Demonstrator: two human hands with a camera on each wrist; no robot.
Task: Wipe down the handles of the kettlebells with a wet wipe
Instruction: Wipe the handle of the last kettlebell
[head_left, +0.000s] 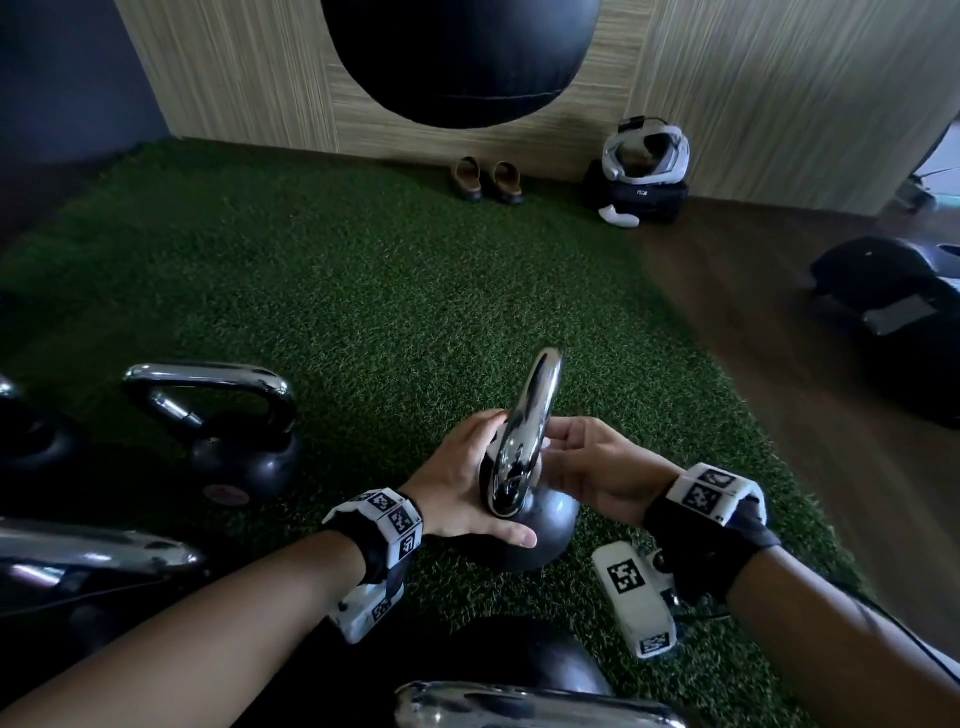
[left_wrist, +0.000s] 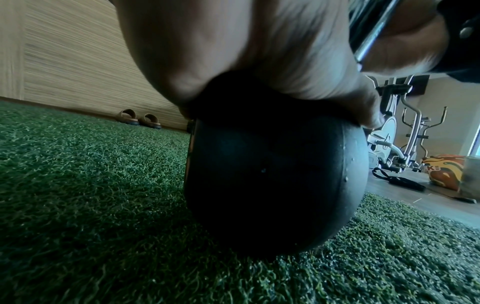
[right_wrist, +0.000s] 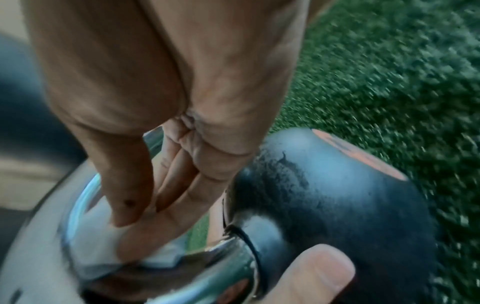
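Note:
A kettlebell with a black ball (head_left: 545, 525) and a chrome handle (head_left: 532, 415) stands tilted on the green turf in the head view. My left hand (head_left: 462, 483) grips it where handle meets ball, thumb lying along the ball. The left wrist view shows that palm (left_wrist: 233, 51) pressed on top of the ball (left_wrist: 272, 174). My right hand (head_left: 587, 457) is at the right side of the handle. It pinches a white wet wipe (right_wrist: 161, 257) between thumb and fingers against the chrome handle (right_wrist: 223, 267). Most of the wipe is hidden by the hand.
More kettlebells stand at the left (head_left: 218, 415), lower left (head_left: 78, 561) and bottom edge (head_left: 519, 696). A black punching bag (head_left: 457, 57) hangs ahead. Slippers (head_left: 485, 179) and a white headset (head_left: 647, 150) lie by the wall. Dark equipment (head_left: 893, 312) sits on the wooden floor at right.

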